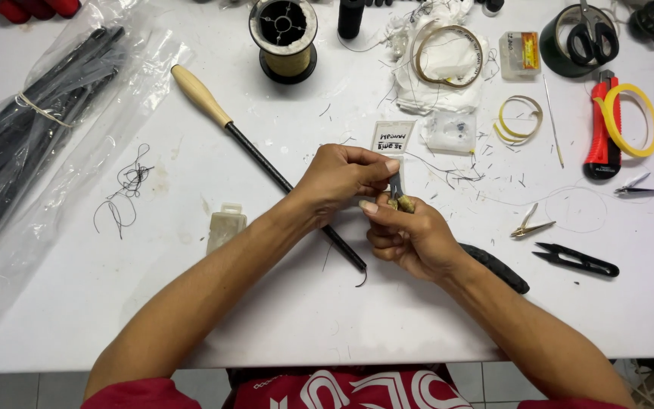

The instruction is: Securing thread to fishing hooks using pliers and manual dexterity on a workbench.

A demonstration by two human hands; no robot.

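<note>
My left hand (338,178) and my right hand (410,235) meet over the middle of the white table (304,318). Together they pinch a small dark metal piece with a yellowish wrapped base (399,198); the left fingertips grip its top, the right fingers hold its lower end. Under my left wrist lies a thin black rod with a pale wooden handle (200,95), running diagonally toward my right hand. A black grip piece (497,269) pokes out from beneath my right wrist.
A plastic bag of black rods (32,113) lies at left, tangled thread (126,189) beside it. At the back stand a thread spool (285,38), white cloth (437,64) and scissors (592,34). A red cutter (602,144), yellow tape ring (630,117), black snips (577,260), tweezers (530,223) sit right.
</note>
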